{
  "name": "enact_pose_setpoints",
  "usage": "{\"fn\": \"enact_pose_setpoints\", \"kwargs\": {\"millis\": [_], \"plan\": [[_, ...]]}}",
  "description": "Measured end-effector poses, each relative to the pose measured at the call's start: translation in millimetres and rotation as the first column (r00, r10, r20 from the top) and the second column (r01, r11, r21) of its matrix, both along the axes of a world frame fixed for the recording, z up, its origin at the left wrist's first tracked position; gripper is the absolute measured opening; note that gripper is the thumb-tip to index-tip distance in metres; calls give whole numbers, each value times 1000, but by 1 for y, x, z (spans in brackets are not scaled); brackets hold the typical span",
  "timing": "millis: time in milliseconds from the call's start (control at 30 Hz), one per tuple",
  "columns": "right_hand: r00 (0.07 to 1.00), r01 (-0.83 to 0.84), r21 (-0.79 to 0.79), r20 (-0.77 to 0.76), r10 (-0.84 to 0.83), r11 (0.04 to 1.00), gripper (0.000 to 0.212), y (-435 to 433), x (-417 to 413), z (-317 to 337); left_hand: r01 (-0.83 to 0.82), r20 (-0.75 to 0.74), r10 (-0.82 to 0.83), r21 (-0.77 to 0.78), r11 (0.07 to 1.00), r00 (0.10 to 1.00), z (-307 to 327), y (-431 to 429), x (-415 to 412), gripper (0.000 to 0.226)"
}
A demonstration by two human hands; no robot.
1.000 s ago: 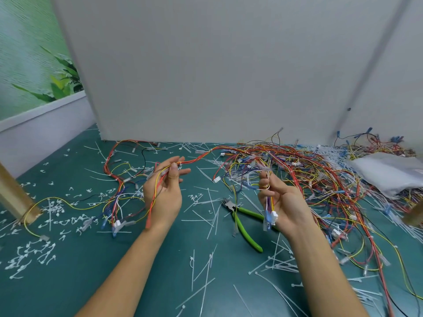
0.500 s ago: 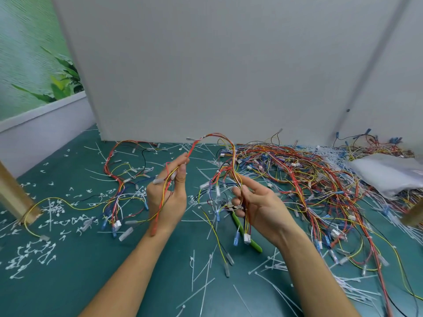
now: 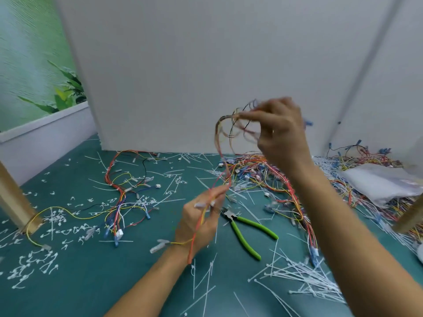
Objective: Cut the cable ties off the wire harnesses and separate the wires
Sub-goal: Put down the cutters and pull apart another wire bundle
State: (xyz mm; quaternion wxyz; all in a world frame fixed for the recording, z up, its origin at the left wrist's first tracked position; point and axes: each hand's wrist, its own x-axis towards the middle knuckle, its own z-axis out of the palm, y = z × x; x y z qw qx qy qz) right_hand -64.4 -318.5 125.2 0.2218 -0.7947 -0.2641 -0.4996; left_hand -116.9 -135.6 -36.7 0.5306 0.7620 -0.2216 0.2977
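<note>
Since half a second ago the right hand (image 3: 281,133) has risen well above the teal-green bench (image 3: 80,289), its fingers curled round a blurred loop of thin coloured wires (image 3: 231,126). The left hand (image 3: 201,218) stays low, pinching the red and yellow strands (image 3: 192,250) that trail from that loop. The hands are well apart. Green-handled cutters (image 3: 247,229) lie just right of the left hand, near the tangled heap of wire harnesses (image 3: 274,177). Cut white cable ties (image 3: 297,277) litter the bench.
</note>
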Motion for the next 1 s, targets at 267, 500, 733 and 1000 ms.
{"fn": "enact_pose_setpoints", "kwargs": {"millis": [267, 500, 733, 1000], "plan": [[888, 362, -849, 188, -420, 384, 27, -45, 88, 49, 169, 34, -498, 919, 357, 867, -16, -60, -31, 94], [645, 277, -954, 95, -759, 116, 33, -77, 111, -22, 200, 117, -320, 571, 796, 940, 3, -17, -3, 19], [489, -31, -838, -487, -723, 544, 13, 8, 70, -83, 94, -5, -107, 529, 844, 994, -12, 0, 8, 26], [-31, -246, -753, -623, -782, 610, 27, 5, 39, -108, -115, -114, 199, 512, 852, 973, -17, 18, 24, 42]]}}
